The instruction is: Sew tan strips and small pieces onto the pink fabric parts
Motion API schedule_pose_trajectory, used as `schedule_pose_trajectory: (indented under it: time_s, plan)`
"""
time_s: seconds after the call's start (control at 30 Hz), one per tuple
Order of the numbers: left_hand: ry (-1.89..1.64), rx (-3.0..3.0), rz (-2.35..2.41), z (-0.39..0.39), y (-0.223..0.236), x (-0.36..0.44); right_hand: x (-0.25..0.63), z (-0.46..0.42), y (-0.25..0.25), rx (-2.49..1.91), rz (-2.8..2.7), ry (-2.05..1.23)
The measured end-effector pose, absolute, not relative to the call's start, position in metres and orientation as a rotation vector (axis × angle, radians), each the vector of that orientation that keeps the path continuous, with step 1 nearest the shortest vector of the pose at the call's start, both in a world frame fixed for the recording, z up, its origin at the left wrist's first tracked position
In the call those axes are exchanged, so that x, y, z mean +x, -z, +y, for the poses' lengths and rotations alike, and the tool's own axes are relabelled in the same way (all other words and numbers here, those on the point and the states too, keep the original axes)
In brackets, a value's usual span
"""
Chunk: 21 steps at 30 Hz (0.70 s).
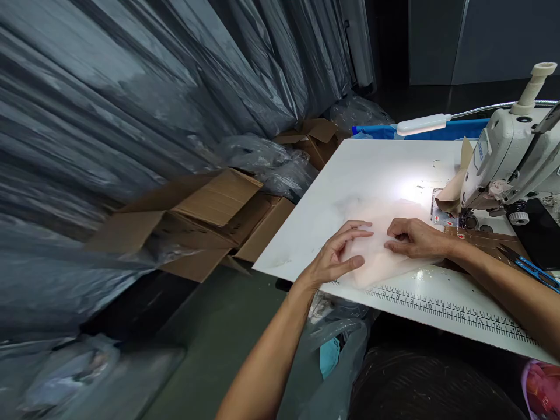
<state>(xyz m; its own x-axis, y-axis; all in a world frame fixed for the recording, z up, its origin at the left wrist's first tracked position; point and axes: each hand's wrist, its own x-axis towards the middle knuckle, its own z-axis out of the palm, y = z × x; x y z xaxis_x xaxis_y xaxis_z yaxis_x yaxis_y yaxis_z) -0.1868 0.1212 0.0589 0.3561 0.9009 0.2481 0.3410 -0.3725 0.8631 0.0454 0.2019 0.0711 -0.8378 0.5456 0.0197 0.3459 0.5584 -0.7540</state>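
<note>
A thin, sheer pale pink fabric [371, 265] lies rumpled on the white sewing table [297, 233]. My left hand [339, 256] rests at the fabric's left side, fingers stretched and thumb apart. Over the fabric's right part, my right hand [413, 238] is curled, with thumb and fingertips pinched on the cloth. Just beyond it stands the sewing machine [490, 157], its presser foot [466, 219] close to my right wrist. A beige piece of material [452, 189] stands up beside the machine head.
Blue-handled thread snips [534, 271] and a dark phone-like slab [538, 233] lie right of my right forearm. A printed ruler [437, 306] runs along the front edge. A lamp [422, 125] lights the tabletop. Open cardboard boxes [210, 204] and plastic bags [262, 157] fill the left.
</note>
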Motion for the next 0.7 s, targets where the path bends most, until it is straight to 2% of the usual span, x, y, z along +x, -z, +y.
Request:
schedule_pose_trajectory:
  time_s: [0.1,0.27,0.7]
  plan:
    - [-0.981,1.983,1.000,0.1212,-0.0570,-0.1885,0.0440,0.2013,-0.0698,-0.794,-2.518,-1.148]
    - [-0.817,2.080,1.175,0.1221,-0.0546,-0.1810,0.0444,0.2001,-0.0726,-0.834,-2.504,-1.182]
    - [-0.854,2.009,1.201,0.1227,-0.0589,-0.1792,0.0499,0.2009,-0.0791,-0.726,-2.594,-1.171]
